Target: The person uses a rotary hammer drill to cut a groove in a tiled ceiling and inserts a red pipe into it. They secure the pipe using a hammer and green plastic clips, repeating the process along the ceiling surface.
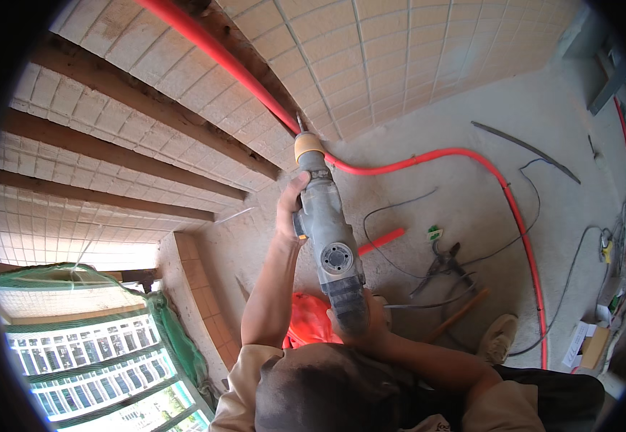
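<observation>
Your left hand (290,204) grips the drill (325,212) near its front, your right hand (376,322) its rear; the bit (299,124) points up beside the red pipe (370,171).

The drill (322,209) is grey with a tan collar (309,145); the pipe (208,47) is red, the wall (414,57) beige with a pale grid, the netting (176,331) green, the floor (471,180) grey.

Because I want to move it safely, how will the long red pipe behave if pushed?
The long red pipe probably bends without creasing, since it curves smoothly across the floor. It is likely springy, not floppy, because its upper run looks nearly straight.
</observation>
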Tool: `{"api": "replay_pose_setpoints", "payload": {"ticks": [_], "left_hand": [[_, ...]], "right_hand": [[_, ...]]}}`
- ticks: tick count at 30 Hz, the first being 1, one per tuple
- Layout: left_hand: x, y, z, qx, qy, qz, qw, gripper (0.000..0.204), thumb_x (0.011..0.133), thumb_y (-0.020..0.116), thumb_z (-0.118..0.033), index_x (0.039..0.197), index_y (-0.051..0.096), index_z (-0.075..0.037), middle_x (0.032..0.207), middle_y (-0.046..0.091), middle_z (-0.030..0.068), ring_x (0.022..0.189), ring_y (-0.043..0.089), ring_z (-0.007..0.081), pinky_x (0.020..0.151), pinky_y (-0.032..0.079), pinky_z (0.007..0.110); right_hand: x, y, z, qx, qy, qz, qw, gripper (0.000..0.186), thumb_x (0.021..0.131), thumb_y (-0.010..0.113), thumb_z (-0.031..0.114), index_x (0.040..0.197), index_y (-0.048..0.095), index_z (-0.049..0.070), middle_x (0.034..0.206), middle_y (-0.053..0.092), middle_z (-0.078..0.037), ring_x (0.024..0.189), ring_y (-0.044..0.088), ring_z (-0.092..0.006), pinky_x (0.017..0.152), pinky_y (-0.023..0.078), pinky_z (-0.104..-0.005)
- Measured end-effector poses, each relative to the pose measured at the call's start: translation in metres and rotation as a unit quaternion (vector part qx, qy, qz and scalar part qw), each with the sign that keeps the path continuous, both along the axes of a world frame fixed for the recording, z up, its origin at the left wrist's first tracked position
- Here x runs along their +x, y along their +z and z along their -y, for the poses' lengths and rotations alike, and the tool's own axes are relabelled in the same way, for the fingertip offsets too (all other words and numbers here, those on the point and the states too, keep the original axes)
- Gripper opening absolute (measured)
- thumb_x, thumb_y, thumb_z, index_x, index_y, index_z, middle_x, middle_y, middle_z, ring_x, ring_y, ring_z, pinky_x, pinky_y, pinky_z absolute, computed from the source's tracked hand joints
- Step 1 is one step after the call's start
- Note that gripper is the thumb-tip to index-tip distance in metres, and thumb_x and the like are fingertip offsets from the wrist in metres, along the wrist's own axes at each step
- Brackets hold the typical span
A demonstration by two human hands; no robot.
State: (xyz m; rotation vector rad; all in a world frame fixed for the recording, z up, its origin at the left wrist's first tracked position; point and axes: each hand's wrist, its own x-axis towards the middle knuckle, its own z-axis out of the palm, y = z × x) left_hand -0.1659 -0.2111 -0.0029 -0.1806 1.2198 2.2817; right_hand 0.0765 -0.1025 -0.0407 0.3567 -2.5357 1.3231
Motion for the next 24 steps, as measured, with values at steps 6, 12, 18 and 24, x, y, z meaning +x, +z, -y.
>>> {"api": "replay_pose_setpoints", "payload": {"ticks": [6,12,18,24], "left_hand": [[0.001,0.007,-0.003,0.018,-0.01,0.021,1.0,0.055,0.09,0.065,-0.049,0.112,0.059,0.001,0.089,0.068,0.0145,0.072,0.069,0.0253,0.066,0.059,0.04],[-0.004,0.002,-0.007,-0.004,0.003,-0.001,1.0,0.054,0.094,0.058,-0.048,0.114,0.06,0.003,0.088,0.07,0.015,0.071,0.068,0.0246,0.065,0.059,0.038],[-0.004,0.004,-0.006,-0.007,0.014,-0.011,1.0,0.053,0.093,0.061,-0.048,0.111,0.06,0.002,0.087,0.069,0.0149,0.071,0.068,0.0253,0.064,0.059,0.039],[-0.007,0.004,-0.008,0.0,0.014,-0.014,1.0,0.052,0.093,0.062,-0.048,0.111,0.06,0.001,0.086,0.069,0.0147,0.07,0.068,0.025,0.064,0.059,0.039]], "right_hand": [[-0.006,0.031,-0.008,-0.164,-0.077,0.065,0.981,0.053,0.074,0.086,0.033,0.107,0.058,0.002,0.085,0.063,-0.012,0.066,0.059,-0.0317,0.059,0.045,-0.0418],[0.001,-0.006,0.006,-0.364,-0.054,0.152,0.917,0.039,0.081,0.082,0.024,0.102,0.057,0.002,0.09,0.066,-0.013,0.074,0.065,-0.0248,0.065,0.051,-0.04],[-0.016,0.048,-0.009,-0.297,-0.062,0.091,0.948,0.029,0.082,0.078,0.006,0.1,0.056,0.001,0.085,0.068,-0.011,0.073,0.067,-0.0195,0.066,0.052,-0.0329],[-0.022,0.052,-0.014,-0.307,-0.049,0.088,0.947,0.027,0.083,0.077,0.004,0.101,0.057,0.001,0.085,0.07,-0.011,0.074,0.069,-0.0184,0.069,0.054,-0.0327]]}}
